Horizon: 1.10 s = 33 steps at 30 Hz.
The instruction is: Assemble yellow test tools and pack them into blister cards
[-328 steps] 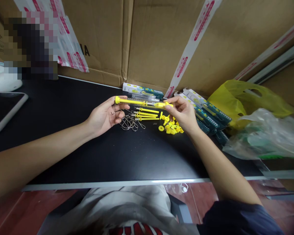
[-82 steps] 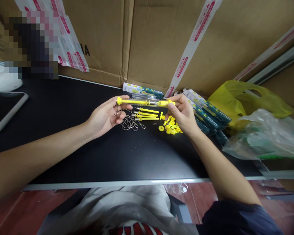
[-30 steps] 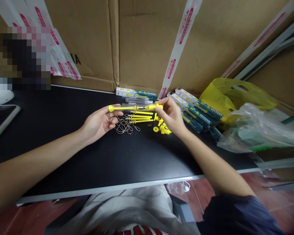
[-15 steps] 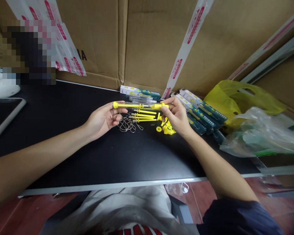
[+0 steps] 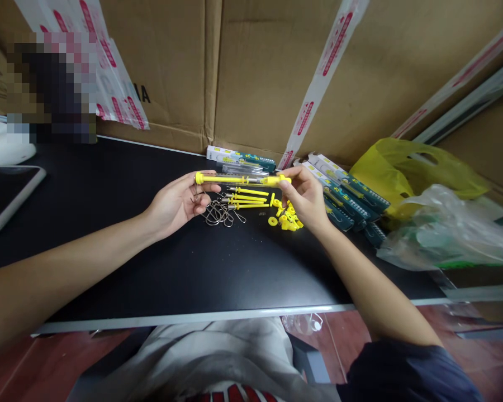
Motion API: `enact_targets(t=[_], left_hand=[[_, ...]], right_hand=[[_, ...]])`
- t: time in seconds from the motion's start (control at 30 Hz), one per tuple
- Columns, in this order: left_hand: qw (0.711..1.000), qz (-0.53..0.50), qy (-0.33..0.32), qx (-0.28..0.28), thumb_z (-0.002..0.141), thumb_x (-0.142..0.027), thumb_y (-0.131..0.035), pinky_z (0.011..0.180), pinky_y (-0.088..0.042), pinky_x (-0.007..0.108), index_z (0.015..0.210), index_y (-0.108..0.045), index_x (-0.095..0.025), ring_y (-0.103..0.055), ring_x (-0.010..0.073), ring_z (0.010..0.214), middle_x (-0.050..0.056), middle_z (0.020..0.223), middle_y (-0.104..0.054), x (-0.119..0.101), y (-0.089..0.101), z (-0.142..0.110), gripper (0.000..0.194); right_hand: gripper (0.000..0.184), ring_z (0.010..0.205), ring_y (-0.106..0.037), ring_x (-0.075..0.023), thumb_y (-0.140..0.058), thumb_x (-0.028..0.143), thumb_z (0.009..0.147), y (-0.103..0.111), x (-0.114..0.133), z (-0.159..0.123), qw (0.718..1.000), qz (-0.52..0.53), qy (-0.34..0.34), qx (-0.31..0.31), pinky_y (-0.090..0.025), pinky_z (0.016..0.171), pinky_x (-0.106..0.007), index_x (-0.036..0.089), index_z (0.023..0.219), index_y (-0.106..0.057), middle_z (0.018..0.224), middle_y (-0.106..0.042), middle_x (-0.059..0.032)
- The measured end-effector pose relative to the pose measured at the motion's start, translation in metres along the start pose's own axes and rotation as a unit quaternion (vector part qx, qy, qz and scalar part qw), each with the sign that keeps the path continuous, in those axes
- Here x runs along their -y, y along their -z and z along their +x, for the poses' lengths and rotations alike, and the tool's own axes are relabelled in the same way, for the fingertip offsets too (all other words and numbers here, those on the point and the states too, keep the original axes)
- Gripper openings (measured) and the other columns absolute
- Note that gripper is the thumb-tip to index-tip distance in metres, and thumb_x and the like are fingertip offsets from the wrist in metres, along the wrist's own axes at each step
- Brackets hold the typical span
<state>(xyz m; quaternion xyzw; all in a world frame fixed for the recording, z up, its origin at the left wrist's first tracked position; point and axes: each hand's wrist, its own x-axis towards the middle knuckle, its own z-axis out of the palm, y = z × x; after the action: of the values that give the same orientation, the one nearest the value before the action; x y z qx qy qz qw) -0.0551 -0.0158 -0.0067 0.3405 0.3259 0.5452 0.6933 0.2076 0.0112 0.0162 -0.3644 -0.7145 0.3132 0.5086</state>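
Note:
A clear tubular spring scale (image 5: 230, 180) with a yellow rod inside lies level between my hands, above the table. My left hand (image 5: 174, 204) holds its yellow-capped left end, and a wire hook hangs down by the fingers. My right hand (image 5: 308, 198) pinches the yellow piece at its right end between thumb and fingers. Below the scale lie several yellow rods (image 5: 251, 200) with metal ends, joined to a heap of wire hooks (image 5: 218, 215). Small yellow plastic parts (image 5: 291, 221) are piled under my right hand. A tiny spring (image 5: 262, 214) rests left of them.
Clear tubes (image 5: 238, 168) and a printed box (image 5: 241, 157) lie behind the scale. More boxes (image 5: 347, 192) are stacked right, beside yellow (image 5: 385, 162) and clear plastic bags (image 5: 448, 229). A phone or tablet (image 5: 12, 195) sits left. Cardboard (image 5: 268, 72) stands along the back.
The view has swung slightly and come back. Both hands keep the same hold on the spring scale, which has barely moved relative to the table.

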Motion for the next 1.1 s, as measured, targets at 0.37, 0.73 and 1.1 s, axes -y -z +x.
enact_targets(t=[0.37,0.73,1.1], left_hand=[[1.0,-0.006,0.007,-0.01,0.096,-0.019,-0.041,0.04,-0.04,0.015,0.105,-0.065,-0.013,-0.053,0.0064,0.048,0.007,0.079,-0.07,0.0003,-0.0011,0.0007,0.026],[0.999,-0.016,0.033,-0.02,0.094,-0.017,-0.043,0.039,-0.041,0.014,0.105,-0.064,-0.012,-0.053,0.0062,0.047,0.007,0.078,-0.07,0.0033,0.0021,0.0034,0.025],[0.999,-0.018,0.026,-0.019,0.093,-0.015,-0.043,0.038,-0.04,0.013,0.103,-0.067,-0.011,-0.047,0.0051,0.044,0.008,0.078,-0.07,0.006,0.0058,0.0053,0.026]], right_hand=[[0.026,0.059,-0.049,-0.0088,-0.069,0.045,0.082,-0.0015,-0.0021,-0.0039,0.999,-0.04,0.016,-0.016,-0.047,0.038,-0.018,0.023,0.093,-0.062,0.084,-0.053,-0.0005],[0.029,0.049,-0.046,-0.0069,-0.065,0.047,0.086,-0.0073,-0.0041,-0.007,0.999,-0.022,0.025,0.006,-0.044,0.039,-0.02,0.024,0.096,-0.052,0.074,-0.048,0.0033],[0.029,0.04,-0.044,-0.0048,-0.061,0.047,0.089,-0.0093,-0.0025,-0.0093,0.999,0.006,-0.003,0.041,-0.037,0.035,-0.021,0.025,0.098,-0.046,0.067,-0.048,0.0066]])
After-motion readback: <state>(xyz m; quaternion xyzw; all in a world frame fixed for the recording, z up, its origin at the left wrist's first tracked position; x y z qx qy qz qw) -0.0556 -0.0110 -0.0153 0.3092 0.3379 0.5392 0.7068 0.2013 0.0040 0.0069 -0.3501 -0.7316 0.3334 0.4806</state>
